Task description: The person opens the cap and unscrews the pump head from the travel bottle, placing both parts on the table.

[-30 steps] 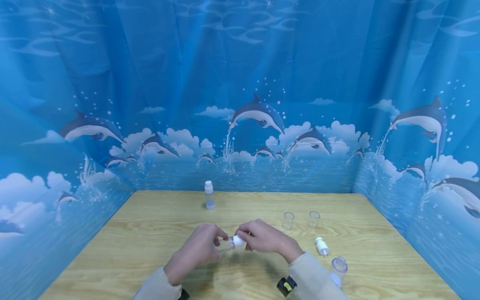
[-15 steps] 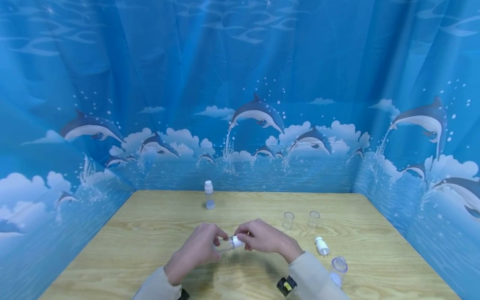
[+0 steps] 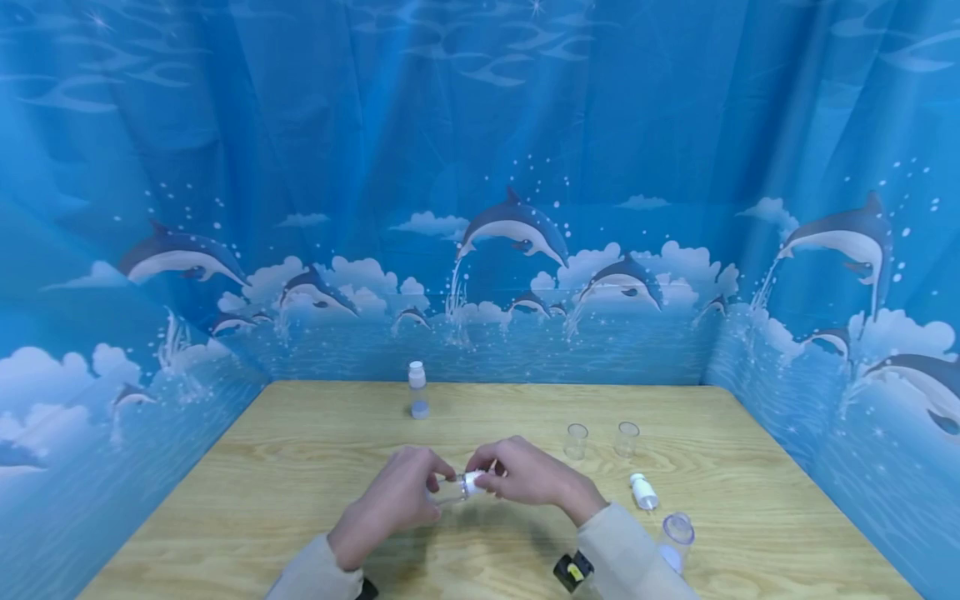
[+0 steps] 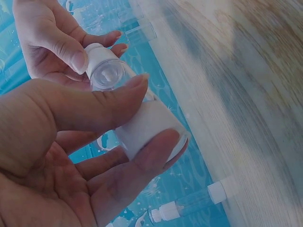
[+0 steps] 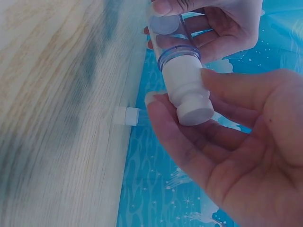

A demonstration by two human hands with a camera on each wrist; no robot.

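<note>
A clear pump bottle is held sideways between both hands above the table. My left hand grips its clear body, thumb on one side and fingers on the other. In the left wrist view, a white base shows inside the clear wall. My right hand pinches the white pump top with thumb and fingers. The right wrist view shows this top seated at the body's ringed mouth, in line with it. Fingers partly hide the clear body.
A similar bottle stands upright at the back of the wooden table. To the right are two clear cups, a white pump top lying on its side and a clear bottle body near the right sleeve. Blue curtains surround the table.
My right fingers have shifted slightly left along the white pump top, toward the clear body. My left hand and the other things stay where they were.
</note>
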